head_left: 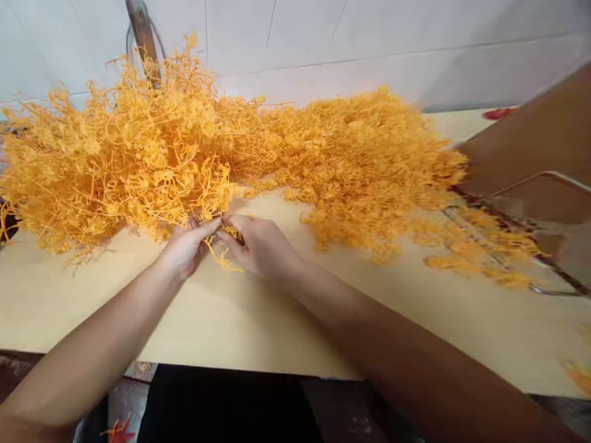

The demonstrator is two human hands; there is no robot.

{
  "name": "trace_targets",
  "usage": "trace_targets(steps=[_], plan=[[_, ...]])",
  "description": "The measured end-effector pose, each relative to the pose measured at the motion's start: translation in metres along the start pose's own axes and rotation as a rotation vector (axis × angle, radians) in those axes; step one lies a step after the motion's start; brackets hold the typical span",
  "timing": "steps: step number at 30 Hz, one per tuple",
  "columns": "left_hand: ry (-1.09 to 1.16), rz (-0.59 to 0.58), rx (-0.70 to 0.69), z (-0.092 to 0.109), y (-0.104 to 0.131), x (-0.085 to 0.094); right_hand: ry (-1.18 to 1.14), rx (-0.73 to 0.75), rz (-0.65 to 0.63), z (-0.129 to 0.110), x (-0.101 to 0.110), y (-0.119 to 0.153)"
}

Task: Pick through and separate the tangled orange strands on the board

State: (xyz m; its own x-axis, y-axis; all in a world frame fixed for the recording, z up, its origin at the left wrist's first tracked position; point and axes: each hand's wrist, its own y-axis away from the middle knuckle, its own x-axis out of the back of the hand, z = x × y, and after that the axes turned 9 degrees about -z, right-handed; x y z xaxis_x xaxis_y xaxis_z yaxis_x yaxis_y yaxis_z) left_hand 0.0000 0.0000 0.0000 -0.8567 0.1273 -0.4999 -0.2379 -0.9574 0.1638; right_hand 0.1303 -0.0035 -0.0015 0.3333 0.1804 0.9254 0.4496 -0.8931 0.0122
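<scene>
My left hand (184,249) and my right hand (265,246) meet close together low over the table, at the front edge of a tall heap of yellow-orange artificial sprigs (138,144). Both hands have fingers pinched on one small yellow plastic sprig (224,261), whose thin stems hang out between them. Part of that sprig is hidden by the fingers. Left fingertips touch the heap's lower edge. A second, flatter pile of the same sprigs (360,160) spreads to the right, beyond my right hand.
The pale yellow table (207,326) runs along a white wall (351,37). At right stand a brown cardboard box (530,135) and a bent metal wire (551,176). Behind the heap rises a dark post (142,34). A red leaf-like piece (120,432) lies below the table, lower left.
</scene>
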Motion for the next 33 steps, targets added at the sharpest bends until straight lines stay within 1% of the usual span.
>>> trace_targets(steps=[2, 4, 7, 9, 12, 14, 16, 19, 21, 23, 24, 26, 28, 29, 31, 33], plan=[[0.041, 0.063, -0.045, -0.002, -0.004, 0.001, -0.006, 0.047, -0.030, -0.003, 0.000, -0.001], [0.067, 0.107, -0.053, -0.002, -0.006, 0.001, -0.002, 0.077, -0.049, -0.006, -0.001, -0.002], [0.081, 0.137, 0.006, 0.002, -0.006, 0.002, 0.026, 0.087, -0.059, -0.008, -0.003, -0.003], [0.098, 0.112, 0.056, 0.006, -0.005, 0.004, 0.043, 0.078, -0.042, -0.009, -0.005, -0.003], [0.110, 0.031, 0.096, 0.010, -0.005, 0.006, 0.019, 0.115, -0.026, -0.010, -0.009, -0.005], [0.083, 0.014, 0.141, 0.011, -0.005, 0.007, -0.028, 0.186, -0.027, -0.009, -0.012, -0.006], [0.045, 0.042, 0.169, 0.010, -0.006, 0.006, -0.066, 0.288, -0.030, -0.008, -0.014, -0.007], [0.007, 0.099, 0.145, 0.007, -0.006, 0.005, -0.061, 0.438, -0.032, -0.006, -0.012, -0.008], [0.008, 0.094, 0.112, 0.006, -0.005, 0.006, -0.054, 0.479, -0.053, -0.005, -0.010, -0.006], [0.025, 0.077, 0.106, 0.005, -0.005, 0.008, -0.078, 0.459, -0.080, -0.004, -0.007, -0.004], [0.035, 0.062, 0.116, 0.005, -0.005, 0.009, -0.098, 0.425, -0.092, -0.003, -0.005, -0.003], [0.042, 0.016, 0.136, 0.005, -0.006, 0.011, -0.129, 0.310, -0.095, 0.000, -0.004, -0.003], [0.036, -0.034, 0.105, 0.004, -0.007, 0.012, -0.132, 0.177, -0.075, 0.004, -0.004, -0.004], [0.033, -0.040, 0.078, 0.003, -0.007, 0.012, -0.127, 0.127, -0.062, 0.005, -0.004, -0.005], [0.038, -0.006, 0.010, 0.003, -0.009, 0.012, -0.131, 0.080, -0.043, 0.007, -0.006, -0.007], [0.059, 0.036, -0.031, 0.003, -0.009, 0.012, -0.177, 0.096, -0.041, 0.006, -0.007, -0.009]])
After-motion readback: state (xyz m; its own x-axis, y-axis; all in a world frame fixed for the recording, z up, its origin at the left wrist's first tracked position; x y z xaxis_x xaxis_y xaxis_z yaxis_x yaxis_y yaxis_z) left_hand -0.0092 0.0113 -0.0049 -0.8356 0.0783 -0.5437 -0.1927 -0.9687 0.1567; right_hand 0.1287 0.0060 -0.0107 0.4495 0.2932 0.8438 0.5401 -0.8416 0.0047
